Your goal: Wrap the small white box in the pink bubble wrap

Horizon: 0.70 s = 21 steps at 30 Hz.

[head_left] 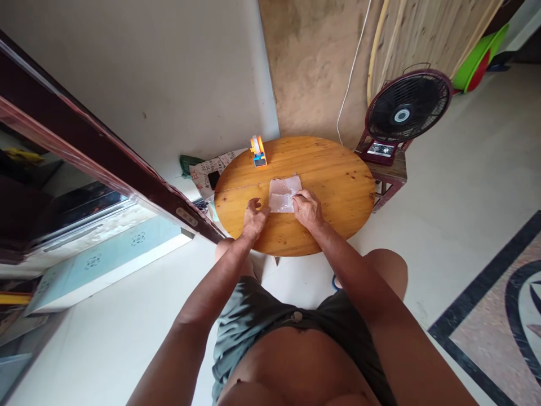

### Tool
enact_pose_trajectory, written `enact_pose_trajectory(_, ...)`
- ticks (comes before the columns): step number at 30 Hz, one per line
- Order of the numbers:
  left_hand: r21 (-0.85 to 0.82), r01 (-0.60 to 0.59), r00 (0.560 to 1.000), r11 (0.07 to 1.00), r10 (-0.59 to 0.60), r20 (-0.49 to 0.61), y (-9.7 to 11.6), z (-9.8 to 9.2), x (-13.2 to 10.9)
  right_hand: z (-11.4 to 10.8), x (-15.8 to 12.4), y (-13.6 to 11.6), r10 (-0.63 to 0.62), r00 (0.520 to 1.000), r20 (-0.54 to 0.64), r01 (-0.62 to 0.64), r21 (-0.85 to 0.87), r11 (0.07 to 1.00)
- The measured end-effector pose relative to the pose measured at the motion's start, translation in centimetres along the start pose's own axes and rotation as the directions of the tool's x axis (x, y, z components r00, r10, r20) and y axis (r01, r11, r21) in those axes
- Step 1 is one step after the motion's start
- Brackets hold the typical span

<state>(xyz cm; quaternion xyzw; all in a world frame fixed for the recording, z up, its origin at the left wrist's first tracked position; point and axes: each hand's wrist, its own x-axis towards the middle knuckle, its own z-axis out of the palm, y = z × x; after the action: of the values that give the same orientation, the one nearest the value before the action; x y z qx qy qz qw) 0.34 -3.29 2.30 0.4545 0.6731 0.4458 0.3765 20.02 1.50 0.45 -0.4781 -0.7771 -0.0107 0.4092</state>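
Note:
A small sheet of clear bubble wrap [284, 192] lies near the middle of a round wooden table [338, 186]. My left hand [255, 217] rests at the sheet's near left corner, fingers curled and pressed on its edge. My right hand [307, 208] sits on the sheet's near right side, fingertips pinching its edge. The sheet's near part looks folded over. An orange and blue tape dispenser [258, 151] stands at the table's far left edge, well beyond both hands.
A dark red floor fan [406, 107] stands on a small stool [391, 175] to the table's right. A dark wooden door frame [105, 158] runs along the left. Printed paper and a dark object [209, 172] lie on the floor behind the table.

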Motion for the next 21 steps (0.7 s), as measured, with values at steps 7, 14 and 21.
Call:
enact_pose_trajectory(7, -0.127, 0.16, 0.983, 0.979, -0.146, 0.114, 2.1, 0.9, 0.0, 0.0, -0.1, 0.1, 0.019, 1.0, 0.009, -0.019, 0.053, 0.998)
enact_pose_trajectory(14, -0.237, 0.265, 0.957, 0.935, -0.224, 0.186, 3.0, 2.3, 1.5, 0.0, -0.2, 0.1, 0.013, 1.0, 0.005, -0.014, 0.029, 0.999)
enact_pose_trajectory(21, -0.168, 0.28, 0.959, 0.945, -0.267, 0.099, 3.2, 3.4, 1.8, -0.1, -0.2, 0.0, 0.02, 0.999, 0.026, -0.021, 0.049, 0.999)
